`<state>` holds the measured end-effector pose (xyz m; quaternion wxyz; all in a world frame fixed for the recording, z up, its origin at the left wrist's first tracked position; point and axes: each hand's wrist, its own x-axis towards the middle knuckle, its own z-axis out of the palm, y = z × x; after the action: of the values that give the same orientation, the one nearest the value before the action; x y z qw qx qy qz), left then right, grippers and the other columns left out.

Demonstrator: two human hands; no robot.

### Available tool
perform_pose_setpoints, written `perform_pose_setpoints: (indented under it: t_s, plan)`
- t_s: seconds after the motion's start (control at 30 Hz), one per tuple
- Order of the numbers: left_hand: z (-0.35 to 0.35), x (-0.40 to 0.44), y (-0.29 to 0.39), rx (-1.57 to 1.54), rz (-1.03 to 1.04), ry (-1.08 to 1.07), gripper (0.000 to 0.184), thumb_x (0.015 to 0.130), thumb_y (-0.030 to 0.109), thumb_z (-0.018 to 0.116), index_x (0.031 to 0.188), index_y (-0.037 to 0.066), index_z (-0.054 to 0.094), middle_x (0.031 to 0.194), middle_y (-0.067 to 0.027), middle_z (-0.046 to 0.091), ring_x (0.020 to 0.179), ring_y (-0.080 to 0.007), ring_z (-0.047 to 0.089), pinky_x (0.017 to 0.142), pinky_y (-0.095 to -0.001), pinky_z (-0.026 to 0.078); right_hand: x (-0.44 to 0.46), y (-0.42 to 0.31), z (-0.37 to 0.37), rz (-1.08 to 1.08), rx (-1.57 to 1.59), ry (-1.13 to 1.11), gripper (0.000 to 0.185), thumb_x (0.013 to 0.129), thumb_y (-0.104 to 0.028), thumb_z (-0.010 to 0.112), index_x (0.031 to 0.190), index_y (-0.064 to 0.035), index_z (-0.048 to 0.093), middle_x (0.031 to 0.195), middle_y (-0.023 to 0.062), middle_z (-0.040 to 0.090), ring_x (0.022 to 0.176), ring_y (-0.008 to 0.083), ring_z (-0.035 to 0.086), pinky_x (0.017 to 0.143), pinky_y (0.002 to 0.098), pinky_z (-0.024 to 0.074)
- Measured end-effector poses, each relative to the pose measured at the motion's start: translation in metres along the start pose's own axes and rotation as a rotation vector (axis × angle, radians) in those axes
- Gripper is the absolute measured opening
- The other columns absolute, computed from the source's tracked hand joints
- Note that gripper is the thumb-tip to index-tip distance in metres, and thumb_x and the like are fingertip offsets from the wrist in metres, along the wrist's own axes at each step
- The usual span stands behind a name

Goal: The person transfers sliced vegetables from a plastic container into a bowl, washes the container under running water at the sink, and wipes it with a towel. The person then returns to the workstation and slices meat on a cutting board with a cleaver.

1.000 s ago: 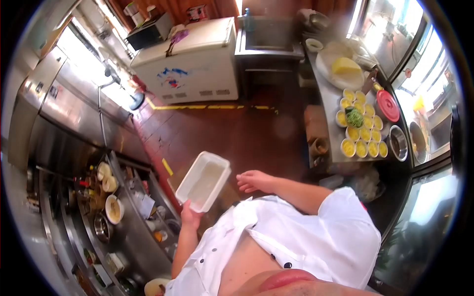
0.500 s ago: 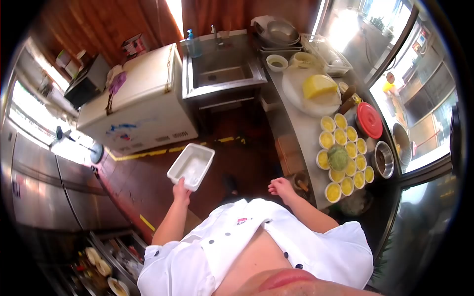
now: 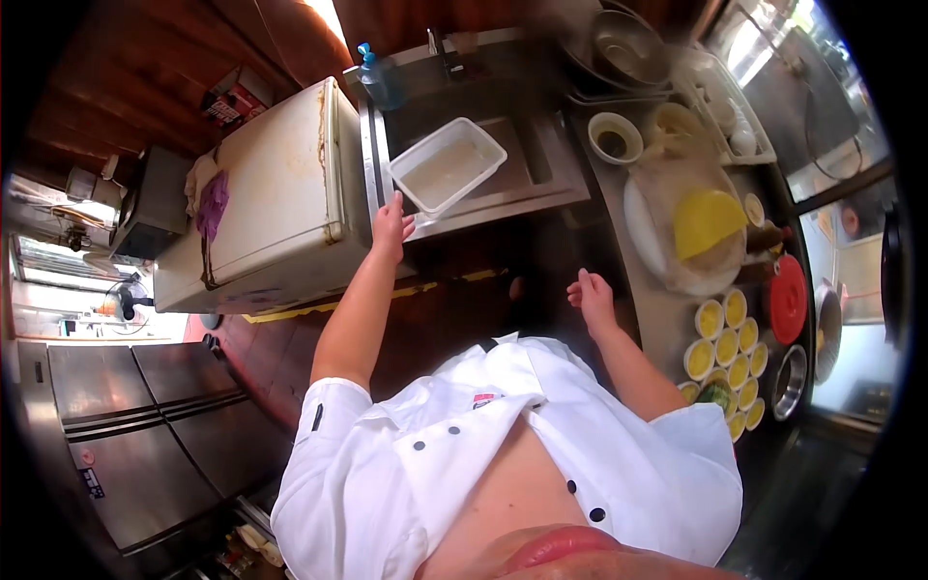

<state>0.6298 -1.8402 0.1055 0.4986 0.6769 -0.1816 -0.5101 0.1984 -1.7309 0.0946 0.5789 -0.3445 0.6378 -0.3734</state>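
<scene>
Blurred bowls, unreadable logo, sink partly behind tub

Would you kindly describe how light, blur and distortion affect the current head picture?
In the head view, wide-angle distortion bows edges into black corners; also in the head view, glare bleaches the upper-right window, the floor below the sink is dark, the metal bowls look soft, the white container looks clearer.

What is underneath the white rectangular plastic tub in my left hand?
A grey stainless-steel sink: its front rim and part of its basin show around the tub your left hand holds. The tub hides what lies directly beneath it, and whether they touch is unclear.
</scene>
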Motion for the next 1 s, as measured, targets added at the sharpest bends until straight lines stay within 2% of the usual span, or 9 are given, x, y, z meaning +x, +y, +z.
perform_pose_setpoints:
  t_s: [0.17, 0.3, 0.37, 0.53, 0.6, 0.7, 0.77, 0.9, 1.0]
  plan:
    - [0.011, 0.053, -0.026, 0.192, 0.031, -0.024, 0.041, 0.096, 0.032, 0.066, 0.122, 0.002, 0.056, 0.103, -0.0057, 0.063, 0.089, -0.0136, 0.063, 0.072, -0.0264, 0.051, 0.215, -0.087, 0.095, -0.13, -0.038, -0.192, 0.021, 0.102, -0.026, 0.056, 0.109, -0.006, 0.06, 0.09, 0.0041, 0.067, 0.071, 0.0106, 0.06, 0.064, 0.026, 0.05]
    - [0.032, 0.069, -0.026, 0.413, 0.016, -0.116, 0.038, 0.095, 0.026, 0.066, 0.121, -0.001, 0.059, 0.107, -0.0105, 0.067, 0.097, -0.0178, 0.065, 0.083, -0.0301, 0.051, 0.388, -0.175, 0.207, -0.398, -0.283, -0.255, 0.037, 0.098, -0.017, 0.058, 0.133, -0.0078, 0.051, 0.095, 0.0061, 0.066, 0.072, 0.0133, 0.062, 0.061, 0.0304, 0.0516]
    - [0.042, 0.079, -0.025, 0.411, -0.015, -0.125, 0.037, 0.095, 0.024, 0.066, 0.121, -0.002, 0.059, 0.107, -0.0119, 0.068, 0.098, -0.0186, 0.065, 0.087, -0.0314, 0.051, 0.479, -0.191, 0.267, -0.462, -0.251, -0.246, 0.05, 0.09, -0.018, 0.065, 0.137, -0.008, 0.048, 0.102, 0.0145, 0.067, 0.092, 0.0235, 0.066, 0.077, 0.0382, 0.0544]
    - [0.068, 0.11, -0.001, 0.386, -0.086, -0.216, 0.038, 0.097, 0.023, 0.064, 0.124, -0.003, 0.058, 0.107, -0.0129, 0.069, 0.099, -0.019, 0.066, 0.089, -0.0311, 0.051, 0.651, -0.191, 0.372, -0.424, -0.377, -0.227, 0.052, 0.087, -0.021, 0.068, 0.134, -0.0047, 0.051, 0.104, 0.016, 0.067, 0.093, 0.0237, 0.066, 0.078, 0.0388, 0.0541]
    - [0.078, 0.133, 0.009, 0.351, -0.089, -0.236, 0.039, 0.097, 0.024, 0.063, 0.125, -0.003, 0.058, 0.107, -0.0124, 0.069, 0.099, -0.019, 0.066, 0.088, -0.0308, 0.051, 0.651, -0.185, 0.383, -0.497, -0.372, -0.232, 0.05, 0.087, -0.022, 0.069, 0.131, -0.0031, 0.052, 0.099, 0.0149, 0.068, 0.088, 0.0228, 0.066, 0.077, 0.0388, 0.0539]
    - [0.088, 0.173, 0.016, 0.265, -0.159, -0.296, 0.036, 0.099, 0.022, 0.062, 0.125, -0.003, 0.056, 0.11, -0.0097, 0.066, 0.1, -0.017, 0.065, 0.086, -0.0287, 0.052, 0.588, -0.189, 0.366, -0.152, -0.129, -0.223, 0.033, 0.089, -0.025, 0.067, 0.111, -0.002, 0.062, 0.083, 0.0111, 0.068, 0.074, 0.021, 0.066, 0.068, 0.0377, 0.0537]
    - [0.099, 0.202, 0.02, 0.185, -0.206, -0.31, 0.036, 0.099, 0.022, 0.058, 0.125, -0.003, 0.056, 0.11, -0.0101, 0.066, 0.101, -0.0173, 0.064, 0.087, -0.0299, 0.052, 0.587, -0.14, 0.337, -0.417, -0.407, -0.472, 0.015, 0.094, -0.023, 0.064, 0.089, -0.0083, 0.061, 0.07, 0.0056, 0.062, 0.057, 0.0145, 0.059, 0.051, 0.0322, 0.049]
    - [0.126, 0.261, 0.018, -0.047, -0.26, -0.377, 0.034, 0.099, 0.022, 0.056, 0.125, -0.001, 0.057, 0.11, -0.0096, 0.066, 0.099, -0.0169, 0.064, 0.086, -0.0299, 0.052, 0.523, -0.056, 0.276, 0.276, -0.274, -0.402, 0.022, 0.098, -0.028, 0.057, 0.091, -0.0081, 0.063, 0.08, 0.0061, 0.066, 0.066, 0.0152, 0.064, 0.062, 0.032, 0.0563]
    - [0.153, 0.307, 0.01, 0.025, -0.215, -0.354, 0.033, 0.1, 0.021, 0.053, 0.126, 0.001, 0.057, 0.11, -0.0093, 0.066, 0.097, -0.0173, 0.063, 0.086, -0.0305, 0.052, 0.462, -0.045, 0.262, 0.406, 0.136, -0.184, 0.017, 0.099, -0.023, 0.055, 0.1, -0.0081, 0.062, 0.09, 0.0062, 0.068, 0.08, 0.016, 0.067, 0.073, 0.0322, 0.0567]
